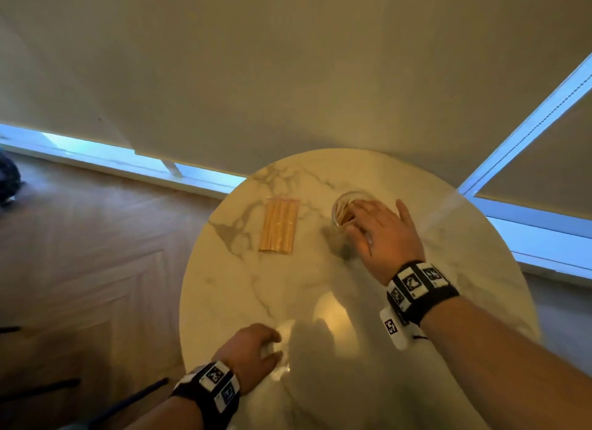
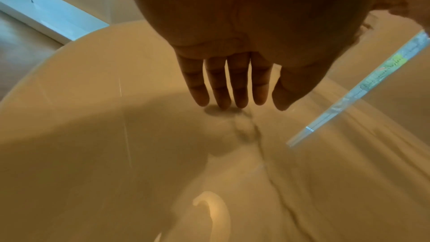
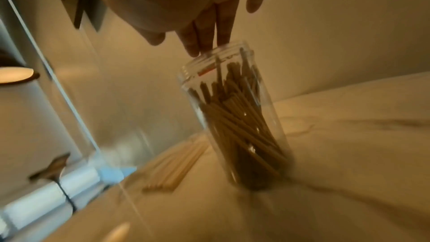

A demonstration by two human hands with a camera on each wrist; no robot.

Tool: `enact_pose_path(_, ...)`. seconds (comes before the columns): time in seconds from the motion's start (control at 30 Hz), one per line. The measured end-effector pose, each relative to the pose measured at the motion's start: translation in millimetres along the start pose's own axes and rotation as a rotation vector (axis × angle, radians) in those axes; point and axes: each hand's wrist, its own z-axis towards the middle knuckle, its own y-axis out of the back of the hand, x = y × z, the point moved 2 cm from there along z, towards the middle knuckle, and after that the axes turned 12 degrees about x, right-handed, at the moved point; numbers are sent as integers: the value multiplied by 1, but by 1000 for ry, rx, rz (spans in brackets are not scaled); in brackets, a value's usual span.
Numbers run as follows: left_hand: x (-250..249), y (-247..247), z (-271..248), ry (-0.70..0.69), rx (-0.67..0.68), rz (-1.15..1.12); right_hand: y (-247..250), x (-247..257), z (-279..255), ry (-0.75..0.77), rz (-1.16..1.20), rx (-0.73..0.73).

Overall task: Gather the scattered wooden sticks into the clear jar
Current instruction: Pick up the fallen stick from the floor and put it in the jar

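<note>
The clear jar (image 1: 341,210) stands upright on the round marble table (image 1: 320,285), at its far right, packed with several wooden sticks (image 3: 235,117). My right hand (image 1: 362,224) reaches over the jar mouth, and its straight fingertips (image 3: 197,47) touch the rim (image 3: 216,56); it holds nothing. More wooden sticks (image 1: 278,226) lie flat in a clear bag with a pink top, left of the jar. My left hand (image 1: 272,346) rests near the table's front edge, its straight fingers (image 2: 223,89) touching the marble.
Wooden floor (image 1: 96,253) lies to the left of the table. Drawn blinds (image 1: 288,77) cover the windows behind and to the right, with a lit strip along the bottom. The marble reflects a lamp (image 1: 333,314).
</note>
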Motion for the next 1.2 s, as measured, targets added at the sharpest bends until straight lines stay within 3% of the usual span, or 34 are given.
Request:
enact_pose_path(0.1, 6, 24, 12, -28, -2, 16, 3, 7, 3, -10, -61, 147)
enact_pose_path(0.23, -3, 46, 30, -58, -25, 36, 28, 2, 11, -67, -90, 40)
enact_pose_path(0.47, -25, 102, 64, -93, -155, -5, 31, 4, 35, -74, -100, 267)
enact_pose_path(0.63, -35, 131, 82, -85, -263, 48, 19, 7, 36, -67, -29, 243)
enact_pose_path(0.73, -37, 138, 90, -65, -343, 89, 9, 12, 34, -88, -44, 352)
enact_pose_path(0.8, -38, 144, 98, -23, -452, 62, 10, 12, 33, -105, -20, 312)
enact_pose_path(0.9, -40, 155, 118, 96, -521, -75, 17, 16, 17, -102, 34, 107)
enact_pose_path(1.03, -43, 162, 143, 238, -419, -228, 5, 25, -33, -30, 180, -139)
enact_pose_path(1.13, -43, 161, 144, 230, -323, -278, -25, 21, -73, -26, 226, -153)
enact_pose_path(1.2, -39, 152, 132, 202, -238, -273, -46, 19, -100, -38, 233, -87)
